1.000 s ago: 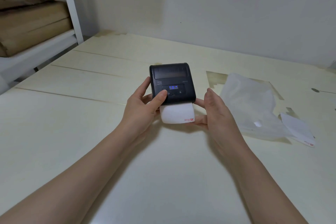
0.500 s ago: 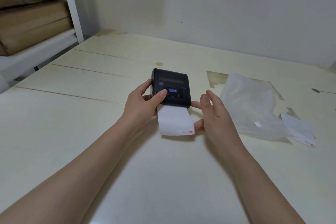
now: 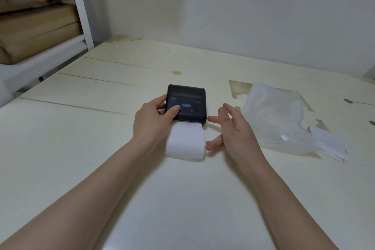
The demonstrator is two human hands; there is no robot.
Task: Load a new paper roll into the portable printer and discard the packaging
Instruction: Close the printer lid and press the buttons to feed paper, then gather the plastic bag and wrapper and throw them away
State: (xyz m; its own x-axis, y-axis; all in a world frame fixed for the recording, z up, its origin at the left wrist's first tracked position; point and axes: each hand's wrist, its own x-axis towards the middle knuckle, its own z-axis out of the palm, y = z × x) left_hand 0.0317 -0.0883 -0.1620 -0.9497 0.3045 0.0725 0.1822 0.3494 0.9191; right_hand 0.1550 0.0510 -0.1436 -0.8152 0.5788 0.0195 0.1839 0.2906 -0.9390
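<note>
A small black portable printer [image 3: 187, 100] lies flat on the cream table [image 3: 85, 140], its blue display lit. A white strip of paper [image 3: 185, 141] comes out of its near edge and lies on the table, with red print at its end. My left hand [image 3: 153, 122] holds the printer's left side, thumb pressing on its top panel. My right hand [image 3: 231, 128] hovers just right of the printer and paper, fingers spread, holding nothing. The clear plastic packaging bag [image 3: 278, 117] lies crumpled to the right.
A loose white paper scrap [image 3: 329, 144] with red print lies beside the bag at the far right. White shelving [image 3: 81, 4] with brown cardboard packages [image 3: 34, 26] stands at the back left. A white wall runs behind the table.
The printer was lowered from a raised tilt to lie flat on the table. The paper strip has grown longer. My right hand let go of the printer and opened.
</note>
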